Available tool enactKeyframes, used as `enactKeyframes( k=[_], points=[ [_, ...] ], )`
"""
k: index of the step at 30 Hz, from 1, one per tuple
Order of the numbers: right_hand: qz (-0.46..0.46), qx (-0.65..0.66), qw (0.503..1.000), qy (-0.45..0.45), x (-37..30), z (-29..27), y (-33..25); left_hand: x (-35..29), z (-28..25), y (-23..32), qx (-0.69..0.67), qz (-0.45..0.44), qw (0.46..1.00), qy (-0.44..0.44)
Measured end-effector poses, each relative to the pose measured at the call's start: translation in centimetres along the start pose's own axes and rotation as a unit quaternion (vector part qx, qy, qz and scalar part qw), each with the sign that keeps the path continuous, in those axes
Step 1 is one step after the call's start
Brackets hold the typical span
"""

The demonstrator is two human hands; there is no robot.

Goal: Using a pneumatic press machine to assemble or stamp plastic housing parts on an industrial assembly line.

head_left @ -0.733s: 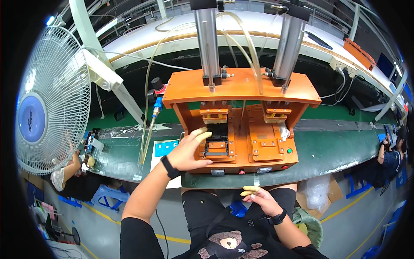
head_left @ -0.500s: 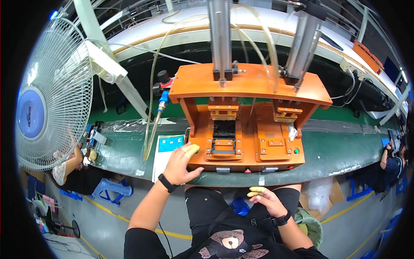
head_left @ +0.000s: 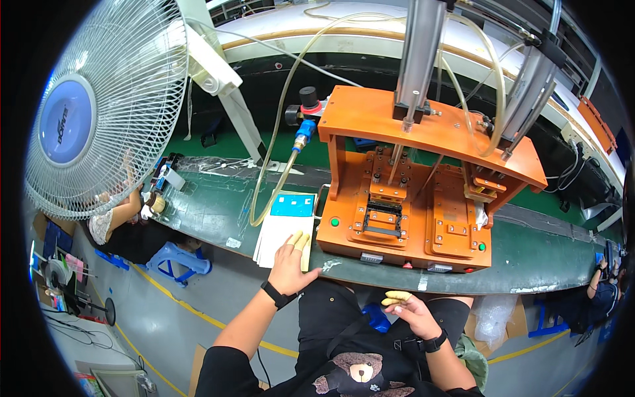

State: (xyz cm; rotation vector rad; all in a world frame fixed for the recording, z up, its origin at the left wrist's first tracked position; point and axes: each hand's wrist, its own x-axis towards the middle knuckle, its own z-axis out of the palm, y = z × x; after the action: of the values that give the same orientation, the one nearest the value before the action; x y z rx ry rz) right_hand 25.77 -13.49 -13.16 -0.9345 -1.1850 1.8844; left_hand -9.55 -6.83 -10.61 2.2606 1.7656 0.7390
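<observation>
My left hand (head_left: 294, 268), with yellow finger cots on some fingertips, lies over the lower edge of a stack of white sheets (head_left: 281, 235), fingers apart and holding nothing. A blue card (head_left: 293, 205) is on top of the sheets. Over my lap hovers my right hand (head_left: 415, 314), also in finger cots; its fingers are loosely bent and apart, with nothing visible in them. In front stands an orange two-station press (head_left: 423, 248). Its left press block (head_left: 387, 190) is down over a black frame-like part (head_left: 382, 221). A green button (head_left: 335, 222) is beside that station.
At the left a large fan (head_left: 112, 112) stands close to the green bench (head_left: 205, 205). A clear hose (head_left: 281, 178) runs from a blue fitting (head_left: 304, 134) left of the press. Other people are at the far left (head_left: 119, 221) and far right (head_left: 598, 284).
My left hand has drawn back from the press's front left corner to the sheets, uncovering the green button. The left press block has come down. The whole view has shifted.
</observation>
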Motion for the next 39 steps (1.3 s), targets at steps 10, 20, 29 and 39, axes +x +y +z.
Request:
enactKeyframes(
  k=[10,20,29,39],
  points=[
    [0.008,-0.007,0.999,-0.042,2.9,1.3,-0.6,-0.4,0.4,-0.9,-0.054,-0.006,0.998,0.024],
    [0.018,0.010,0.997,-0.075,4.2,3.4,-0.3,-1.1,-0.3,-2.5,-0.200,-0.150,0.960,0.129],
    [0.003,0.068,0.991,-0.113,6.0,5.6,-0.6,-5.7,-3.0,5.7,-0.278,-0.052,0.932,0.228],
    [0.026,0.128,0.991,-0.020,7.4,8.1,-0.2,-8.9,1.5,12.2,-0.231,0.083,0.969,-0.002]
  ],
)
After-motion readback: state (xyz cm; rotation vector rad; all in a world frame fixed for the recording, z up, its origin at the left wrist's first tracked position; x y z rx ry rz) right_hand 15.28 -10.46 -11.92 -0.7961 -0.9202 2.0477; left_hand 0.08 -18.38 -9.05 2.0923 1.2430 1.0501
